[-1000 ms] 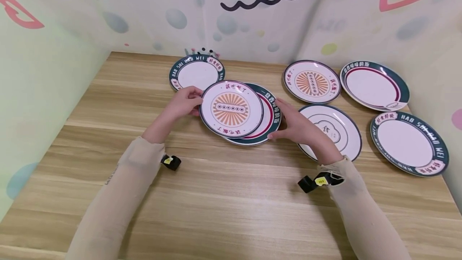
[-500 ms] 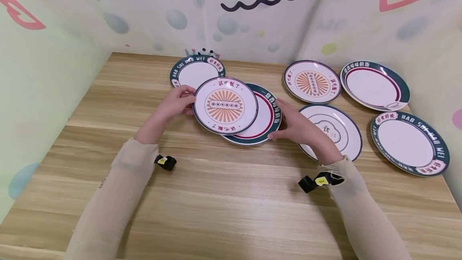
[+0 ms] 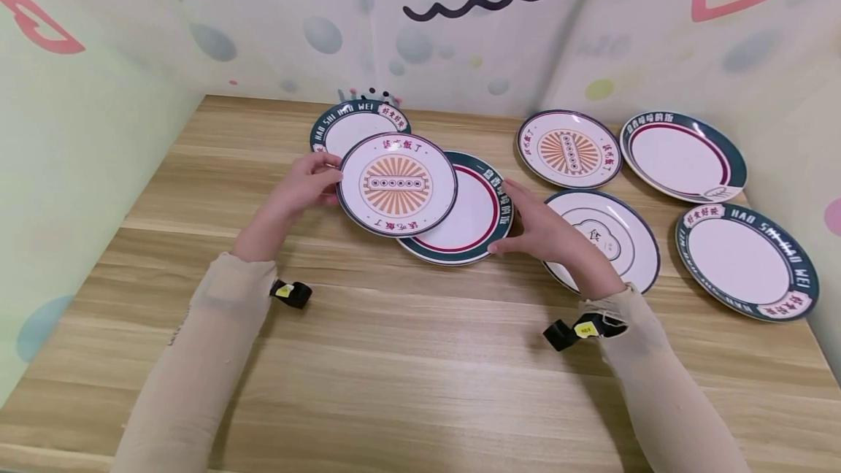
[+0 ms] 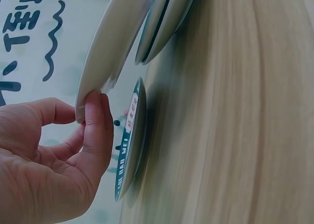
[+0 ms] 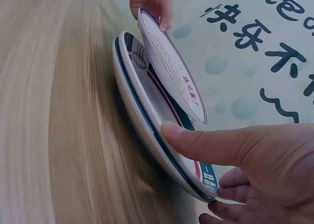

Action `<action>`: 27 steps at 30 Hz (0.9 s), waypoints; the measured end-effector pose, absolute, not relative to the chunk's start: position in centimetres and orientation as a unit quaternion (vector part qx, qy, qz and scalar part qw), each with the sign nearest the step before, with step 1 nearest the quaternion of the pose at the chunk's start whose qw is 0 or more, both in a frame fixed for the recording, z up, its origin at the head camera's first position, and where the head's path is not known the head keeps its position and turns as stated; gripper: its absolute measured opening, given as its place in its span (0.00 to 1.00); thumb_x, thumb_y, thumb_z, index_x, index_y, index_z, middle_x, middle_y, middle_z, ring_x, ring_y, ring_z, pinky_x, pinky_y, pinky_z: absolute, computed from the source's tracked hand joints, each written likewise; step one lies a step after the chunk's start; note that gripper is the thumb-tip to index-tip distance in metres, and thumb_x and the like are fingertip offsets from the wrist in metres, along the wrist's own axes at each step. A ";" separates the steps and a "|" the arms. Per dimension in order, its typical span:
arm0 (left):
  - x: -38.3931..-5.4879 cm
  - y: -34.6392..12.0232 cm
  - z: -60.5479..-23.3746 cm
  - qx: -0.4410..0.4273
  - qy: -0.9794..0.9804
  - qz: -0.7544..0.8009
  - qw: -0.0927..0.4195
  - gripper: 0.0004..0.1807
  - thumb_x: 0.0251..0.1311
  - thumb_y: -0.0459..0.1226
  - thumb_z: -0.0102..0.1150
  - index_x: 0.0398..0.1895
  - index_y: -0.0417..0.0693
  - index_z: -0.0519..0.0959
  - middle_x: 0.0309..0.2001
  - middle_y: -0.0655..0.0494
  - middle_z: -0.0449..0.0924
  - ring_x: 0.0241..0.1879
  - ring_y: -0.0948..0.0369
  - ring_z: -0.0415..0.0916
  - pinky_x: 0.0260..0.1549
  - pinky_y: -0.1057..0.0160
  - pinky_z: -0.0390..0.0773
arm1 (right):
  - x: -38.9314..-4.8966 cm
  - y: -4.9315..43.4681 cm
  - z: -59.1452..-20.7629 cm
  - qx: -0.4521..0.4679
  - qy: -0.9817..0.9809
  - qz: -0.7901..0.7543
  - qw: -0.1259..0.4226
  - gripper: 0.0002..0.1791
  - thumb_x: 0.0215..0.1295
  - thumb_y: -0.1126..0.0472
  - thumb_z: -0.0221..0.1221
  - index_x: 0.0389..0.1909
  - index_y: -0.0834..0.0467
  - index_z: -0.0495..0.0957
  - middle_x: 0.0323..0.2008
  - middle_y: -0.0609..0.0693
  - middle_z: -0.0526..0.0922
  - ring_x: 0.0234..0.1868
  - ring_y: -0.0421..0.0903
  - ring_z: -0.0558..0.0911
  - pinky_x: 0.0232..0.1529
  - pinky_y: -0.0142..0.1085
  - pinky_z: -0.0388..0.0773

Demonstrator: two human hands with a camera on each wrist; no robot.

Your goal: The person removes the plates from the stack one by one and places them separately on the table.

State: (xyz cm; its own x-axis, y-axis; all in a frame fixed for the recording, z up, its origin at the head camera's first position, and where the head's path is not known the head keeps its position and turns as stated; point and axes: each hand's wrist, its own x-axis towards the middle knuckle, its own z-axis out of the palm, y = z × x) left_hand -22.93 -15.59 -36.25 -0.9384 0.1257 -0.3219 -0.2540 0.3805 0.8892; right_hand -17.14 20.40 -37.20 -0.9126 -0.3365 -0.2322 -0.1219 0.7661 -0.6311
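In the head view my left hand pinches the left rim of a white plate with an orange sunburst. The left wrist view shows this sunburst plate raised above the table, thumb and fingers on either side of its rim. It overlaps a green-rimmed plate with a red ring, from which it stands apart at a slant. That green-rimmed plate lies on another plate, as their doubled edges show in the right wrist view. My right hand holds the stack's right rim, thumb in front and fingers behind.
Behind the sunburst plate lies a green-rimmed plate with lettering. To the right are a second sunburst plate, a white plate with a blue line, a red-ringed plate and a lettered plate. A printed wall borders the table.
My left hand has drawn the sunburst plate leftward and slightly away, uncovering more of the red-ringed plate beneath. My right hand has stayed in place on the stack.
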 end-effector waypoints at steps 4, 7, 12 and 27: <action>-22.9 -16.1 -35.9 -0.046 0.814 0.555 0.167 0.19 0.68 0.35 0.46 0.60 0.38 0.64 0.48 0.44 0.71 0.38 0.60 0.71 0.32 0.72 0.80 | -17.1 20.4 -37.2 -0.124 0.925 -0.318 0.169 0.59 0.49 0.52 0.71 0.74 0.60 0.43 0.74 0.58 0.42 0.74 0.57 0.44 0.72 0.54 0.47; -22.8 -16.6 -35.7 -0.052 0.812 0.557 0.166 0.19 0.68 0.36 0.46 0.60 0.39 0.64 0.51 0.44 0.71 0.40 0.60 0.72 0.35 0.70 0.81 | -17.2 20.4 -37.2 -0.124 0.925 -0.317 0.169 0.59 0.48 0.51 0.71 0.74 0.60 0.43 0.74 0.58 0.42 0.74 0.57 0.44 0.72 0.54 0.47; -22.7 -17.2 -35.4 -0.061 0.808 0.563 0.165 0.19 0.68 0.36 0.46 0.60 0.40 0.64 0.53 0.45 0.71 0.40 0.61 0.72 0.35 0.71 0.80 | -17.1 20.4 -37.2 -0.123 0.926 -0.315 0.169 0.59 0.48 0.51 0.71 0.74 0.59 0.43 0.74 0.57 0.42 0.74 0.56 0.44 0.72 0.54 0.47; -22.5 -19.5 -34.9 -0.074 0.793 0.589 0.135 0.17 0.69 0.37 0.45 0.57 0.41 0.65 0.46 0.53 0.70 0.34 0.67 0.74 0.34 0.71 0.81 | -17.0 20.4 -37.0 -0.123 0.925 -0.312 0.176 0.59 0.49 0.49 0.71 0.74 0.58 0.42 0.75 0.57 0.41 0.74 0.57 0.43 0.71 0.56 0.47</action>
